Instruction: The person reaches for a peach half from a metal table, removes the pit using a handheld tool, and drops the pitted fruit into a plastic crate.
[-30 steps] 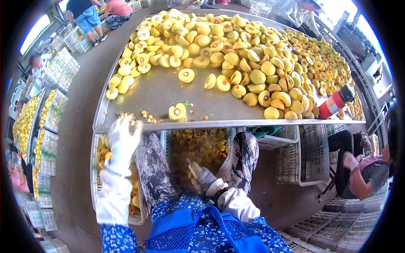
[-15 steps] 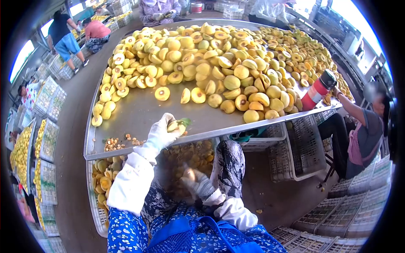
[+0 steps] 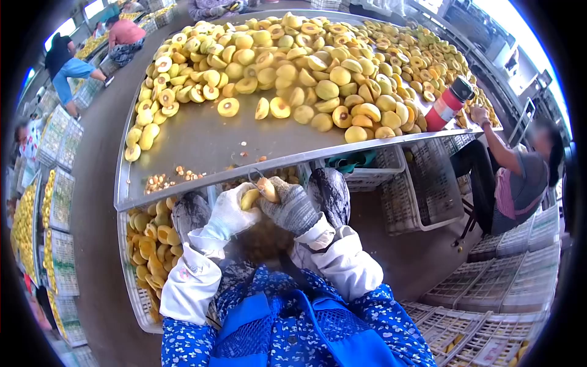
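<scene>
My left hand (image 3: 232,211), in a white glove, is closed around a yellow fruit piece (image 3: 249,199) at the table's front edge. Touching it, my right hand (image 3: 287,205) in a grey glove grips a small tool with a tan handle (image 3: 267,189) and a metal loop (image 3: 254,175). Halved yellow fruits (image 3: 281,108) lie heaped on the metal table (image 3: 202,140). Small brown pits (image 3: 160,183) are scattered near its front left corner. Below the edge, a crate (image 3: 139,303) holds more fruit pieces; my hands partly hide the area under them.
A red bottle (image 3: 446,109) stands at the table's right front. Beside it sits a co-worker (image 3: 520,177). Empty crates (image 3: 428,189) are under the table, and stacked crates (image 3: 520,275) stand at the lower right. Other people (image 3: 125,40) work at the far left.
My right hand has risen from beneath the table edge to meet my left hand, which has moved down slightly. The whole view has shifted, with the table higher in it.
</scene>
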`<state>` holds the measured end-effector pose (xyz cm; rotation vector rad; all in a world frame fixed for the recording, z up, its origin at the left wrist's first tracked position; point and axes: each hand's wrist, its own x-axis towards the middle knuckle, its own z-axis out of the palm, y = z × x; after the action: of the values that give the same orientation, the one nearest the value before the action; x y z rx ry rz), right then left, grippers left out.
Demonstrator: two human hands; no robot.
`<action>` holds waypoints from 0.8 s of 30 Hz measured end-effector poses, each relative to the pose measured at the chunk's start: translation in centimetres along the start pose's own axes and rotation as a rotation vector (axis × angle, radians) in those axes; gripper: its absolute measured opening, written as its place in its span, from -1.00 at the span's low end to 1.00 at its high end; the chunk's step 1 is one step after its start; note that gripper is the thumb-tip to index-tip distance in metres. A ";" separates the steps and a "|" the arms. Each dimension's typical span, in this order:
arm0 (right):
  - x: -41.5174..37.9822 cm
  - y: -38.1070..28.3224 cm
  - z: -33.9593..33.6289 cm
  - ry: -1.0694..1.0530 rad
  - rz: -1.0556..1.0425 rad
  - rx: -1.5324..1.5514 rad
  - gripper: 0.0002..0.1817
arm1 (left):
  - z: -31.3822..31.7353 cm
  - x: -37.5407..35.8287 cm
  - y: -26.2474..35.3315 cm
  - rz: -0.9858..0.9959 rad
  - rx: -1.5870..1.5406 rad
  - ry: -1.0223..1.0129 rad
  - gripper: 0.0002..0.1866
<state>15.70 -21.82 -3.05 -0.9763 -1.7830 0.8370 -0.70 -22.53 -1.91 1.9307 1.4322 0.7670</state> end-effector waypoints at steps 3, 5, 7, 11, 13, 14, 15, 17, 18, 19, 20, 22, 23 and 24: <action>-1.1 0.3 0.7 -0.038 0.054 -0.074 -0.74 | 0.5 -1.1 -0.9 -0.078 0.051 -0.038 -0.71; -1.6 1.4 1.2 -0.104 0.130 -0.077 -0.75 | 1.1 -1.8 -1.2 -0.081 0.132 -0.039 -0.73; -2.1 2.2 1.9 -0.130 0.154 -0.044 -0.75 | 1.6 -2.4 -0.6 -0.100 0.234 0.004 -0.74; -3.7 1.0 1.4 -0.080 0.496 0.437 -0.79 | 2.3 -3.2 -0.4 0.013 0.317 0.182 -0.75; -4.8 -0.4 1.1 -0.086 0.630 0.598 -0.88 | 2.3 -3.5 -1.3 0.036 0.312 0.298 -0.76; -5.5 -1.1 1.0 -0.101 0.692 0.757 -0.89 | 2.4 -3.8 -2.4 -0.107 0.230 0.325 -0.75; -6.5 -1.5 1.2 -0.123 0.676 0.915 -0.89 | 2.2 -4.0 -2.9 -0.137 0.122 0.359 -0.77; -7.8 -0.7 1.5 -0.256 0.610 0.689 -0.88 | 2.9 -4.7 -6.8 -0.148 -0.551 0.282 -0.76; -7.9 -0.1 2.1 -0.204 0.706 0.672 -0.87 | 2.6 -5.1 -6.0 -0.188 -0.756 0.254 -0.75; -8.0 0.7 2.7 -0.151 0.800 0.652 -0.85 | 2.2 -5.3 -4.3 -0.226 -0.961 0.224 -0.74; -8.6 2.0 3.4 -0.090 0.662 0.444 -0.83 | 1.9 -5.3 -3.5 -0.258 -1.165 0.193 -0.73; -8.6 2.5 3.0 -0.032 0.516 0.309 -0.77 | 2.0 -5.4 -4.2 -0.300 -1.259 0.195 -0.70; -8.8 2.6 2.9 -0.003 0.447 0.242 -0.73 | 2.2 -5.5 -4.4 -0.326 -1.307 0.195 -0.67; -8.7 2.7 2.9 -0.022 0.290 0.077 -0.74 | 2.3 -5.2 -4.3 -0.414 -1.283 0.225 -0.56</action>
<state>16.15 -28.64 -9.73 -1.1960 -1.6370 1.0918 -2.87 -26.84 -7.17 0.5669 0.9448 1.2694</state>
